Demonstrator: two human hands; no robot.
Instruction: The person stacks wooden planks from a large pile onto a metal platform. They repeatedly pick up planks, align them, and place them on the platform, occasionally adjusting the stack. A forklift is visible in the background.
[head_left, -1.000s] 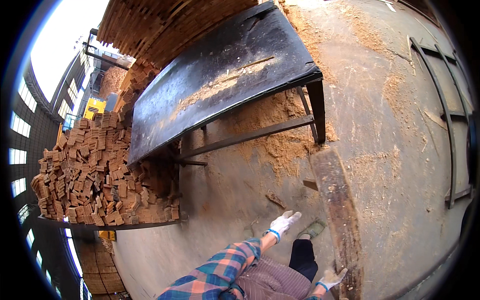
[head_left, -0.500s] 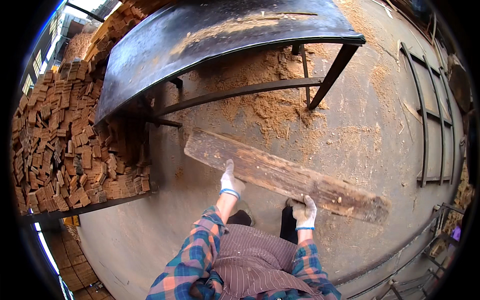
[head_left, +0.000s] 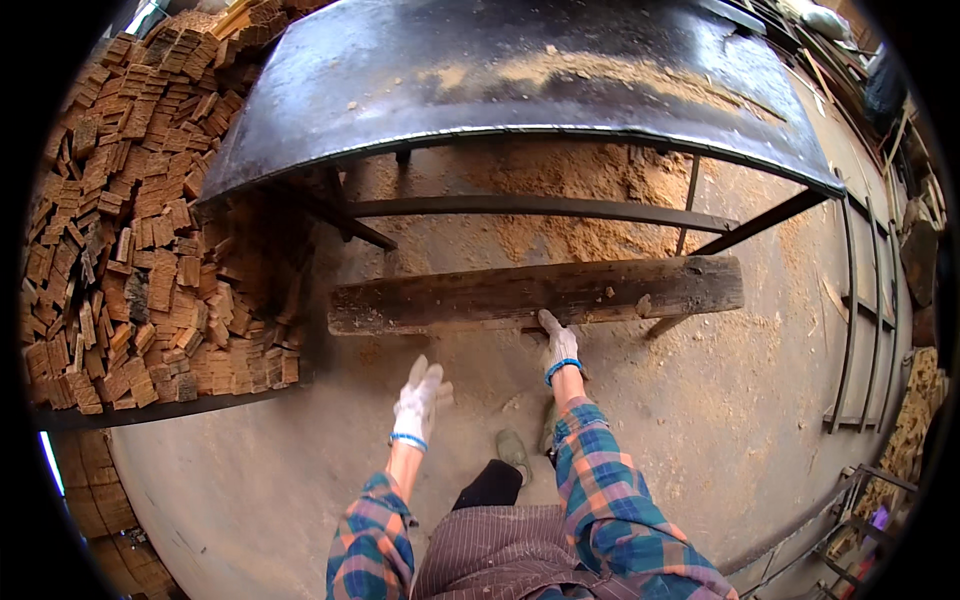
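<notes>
A long, weathered wooden plank [head_left: 480, 295] lies crosswise in front of me, beside the near side of the metal table. My right hand [head_left: 560, 348], in a white work glove with a blue cuff, grips the plank's near edge around its middle; the thumb shows on top and the other fingers are mostly hidden. Short of the plank, my left hand [head_left: 418, 402], gloved the same way, is off the wood with its fingers apart and nothing in them.
The dark metal table [head_left: 420, 90] bears a streak of sawdust. At left rises a big heap of small wooden blocks [head_left: 150, 250]. More sawdust [head_left: 590, 215] covers the floor under the table. A metal rack [head_left: 868, 310] stands at right, with metal bars [head_left: 850, 490] nearer me.
My left hand has let go of the plank and drawn back from it. The plank has turned level and moved toward the table, with my right hand now near its middle.
</notes>
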